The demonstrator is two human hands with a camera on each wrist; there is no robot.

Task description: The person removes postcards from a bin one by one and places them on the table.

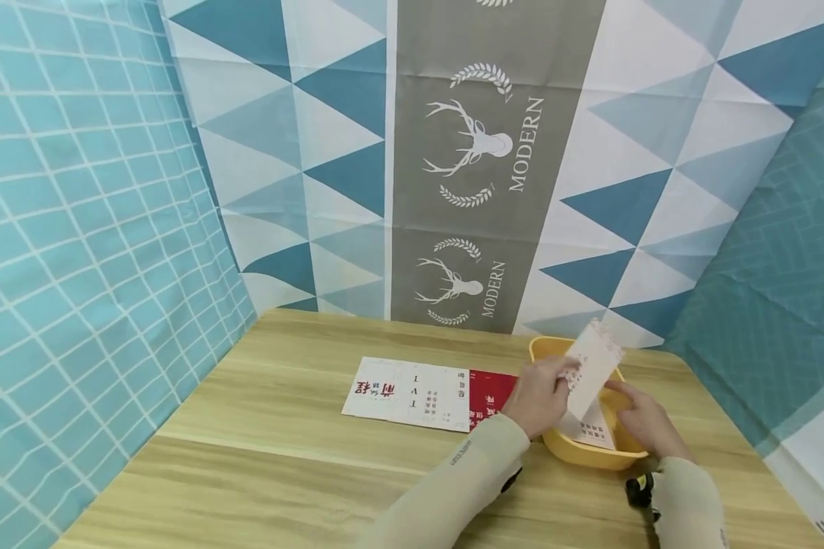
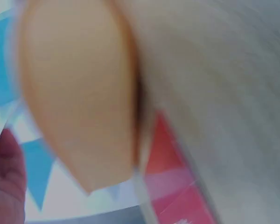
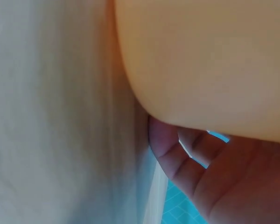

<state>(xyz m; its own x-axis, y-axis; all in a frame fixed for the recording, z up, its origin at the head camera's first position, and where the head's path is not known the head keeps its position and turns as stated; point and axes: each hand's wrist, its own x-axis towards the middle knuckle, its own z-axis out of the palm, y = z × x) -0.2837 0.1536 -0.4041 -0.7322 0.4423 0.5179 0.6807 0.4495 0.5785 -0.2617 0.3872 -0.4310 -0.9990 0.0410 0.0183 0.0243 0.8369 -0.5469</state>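
Observation:
My left hand (image 1: 541, 393) pinches a white printed card (image 1: 590, 370) with a pinkish patterned top end, tilted above a yellow plastic basket (image 1: 584, 456). Inside the basket lies another white card (image 1: 593, 428) with dark and red characters. At the basket's right side, my right hand (image 1: 648, 423) holds its wall, with a finger reaching over the rim. From the right wrist, curled fingers (image 3: 177, 158) show against the basket's outer side. The left wrist view has the left hand (image 2: 8, 175) at its edge and the basket's side (image 2: 79, 93) large and blurred.
On the wooden table (image 1: 261, 473), white printed cards (image 1: 412, 393) lie in a row left of the basket. A red card (image 1: 489, 396) adjoins them, partly behind the left hand. Patterned cloth (image 1: 343, 152) hangs behind the table, and a blue checked cloth (image 1: 96, 229) on the left.

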